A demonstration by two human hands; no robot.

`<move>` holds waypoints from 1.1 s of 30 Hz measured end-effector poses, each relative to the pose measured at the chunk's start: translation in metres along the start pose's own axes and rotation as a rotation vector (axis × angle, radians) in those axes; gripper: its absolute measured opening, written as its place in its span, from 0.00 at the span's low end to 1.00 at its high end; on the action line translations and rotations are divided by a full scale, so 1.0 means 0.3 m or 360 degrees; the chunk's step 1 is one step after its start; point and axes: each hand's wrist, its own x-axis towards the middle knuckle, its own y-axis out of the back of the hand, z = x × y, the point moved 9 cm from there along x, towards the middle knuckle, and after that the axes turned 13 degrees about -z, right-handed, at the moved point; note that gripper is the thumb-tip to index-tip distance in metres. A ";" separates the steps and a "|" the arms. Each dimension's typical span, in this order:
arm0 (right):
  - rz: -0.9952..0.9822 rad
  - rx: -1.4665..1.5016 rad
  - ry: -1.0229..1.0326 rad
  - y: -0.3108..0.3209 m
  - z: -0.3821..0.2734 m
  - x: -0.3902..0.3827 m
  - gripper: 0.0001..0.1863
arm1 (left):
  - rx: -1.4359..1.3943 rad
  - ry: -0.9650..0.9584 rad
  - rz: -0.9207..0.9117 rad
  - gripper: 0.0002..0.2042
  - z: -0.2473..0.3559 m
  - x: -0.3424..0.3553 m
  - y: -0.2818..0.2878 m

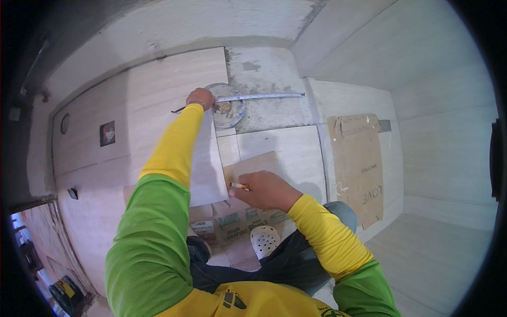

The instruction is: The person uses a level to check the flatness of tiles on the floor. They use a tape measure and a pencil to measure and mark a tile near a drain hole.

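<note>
My left hand (200,98), arm stretched far forward, is closed at the near end of an extended tape measure (264,97); the fingers mostly hide its case. A dark strap shows beside the wrist. The blade runs right across a bare patch of floor (264,115) toward a raised edge. Under that hand and blade sits a round bluish-white disc (236,117) with a brown middle. My right hand (264,190) is closed on a short pencil (239,186), its tip pointing left, above a piece of cardboard (253,165). Left of it lies a large pale tile (174,132).
Beyond the raised edge (317,105), a cardboard sheet (359,169) covers the floor beside a drain grate (385,126). More printed cardboard (232,224) lies by my white clog (265,241). A square cutout (107,133) and a round hole (65,123) show in the tiled surface at left.
</note>
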 end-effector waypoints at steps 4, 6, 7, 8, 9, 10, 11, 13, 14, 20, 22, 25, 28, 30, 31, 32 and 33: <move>0.0044 0.0000 -0.0025 0.010 0.037 -0.007 0.22 | -0.0085 0.0021 -0.0082 0.20 0.103 -0.012 -0.030; 0.0021 0.0003 -0.0016 0.008 0.025 -0.002 0.22 | -0.0073 0.0024 -0.0042 0.20 0.091 -0.027 -0.026; 0.0007 0.0016 -0.0037 0.007 0.031 -0.001 0.21 | -0.0064 -0.0003 -0.0015 0.21 0.107 -0.034 -0.022; 0.0003 0.0013 -0.0036 0.009 0.030 -0.002 0.21 | -0.0068 0.0000 -0.0014 0.21 0.119 -0.037 -0.020; 0.0015 0.0015 -0.0037 0.014 0.029 -0.005 0.21 | -0.0057 0.0011 -0.0047 0.21 0.132 -0.039 -0.027; 0.0026 0.0017 -0.0031 0.017 0.023 -0.006 0.21 | -0.0043 0.0027 -0.0077 0.21 0.128 -0.038 -0.032; 0.0024 0.0013 -0.0026 0.016 0.018 -0.005 0.21 | -0.0044 0.0033 -0.0074 0.21 0.124 -0.039 -0.031; 0.0026 0.0019 -0.0050 0.016 0.022 -0.004 0.21 | -0.0106 0.0053 -0.0057 0.22 0.125 -0.044 -0.029; 0.0027 0.0018 -0.0051 0.017 0.022 -0.004 0.21 | -0.0107 0.0052 -0.0056 0.22 0.135 -0.045 -0.025; 0.0235 0.0022 0.0119 0.026 0.042 -0.016 0.23 | -0.0222 0.0125 -0.0131 0.23 0.177 -0.062 -0.045; 0.0248 0.0012 0.0150 0.031 0.036 -0.021 0.23 | -0.0244 0.0233 -0.0125 0.22 0.167 -0.059 -0.040; 0.0243 0.0043 0.0154 0.034 0.031 -0.022 0.22 | -0.0192 0.0199 -0.0175 0.20 0.170 -0.046 -0.041; 0.0259 0.0029 0.0157 0.037 0.038 -0.027 0.22 | -0.0204 0.0220 -0.0184 0.19 0.188 -0.038 -0.049; 0.0245 0.0036 0.0128 0.035 0.047 -0.027 0.22 | -0.0203 0.0193 -0.0202 0.19 0.197 -0.028 -0.054; 0.0225 0.0040 0.0116 0.032 0.046 -0.024 0.22 | -0.0200 0.0183 -0.0213 0.19 0.186 -0.020 -0.057; 0.0225 0.0040 0.0123 0.033 0.040 -0.024 0.22 | -0.0197 0.0188 -0.0210 0.19 0.173 -0.013 -0.059; 0.0209 0.0042 0.0126 0.032 0.033 -0.023 0.22 | -0.0178 0.0215 -0.0186 0.19 0.157 -0.009 -0.058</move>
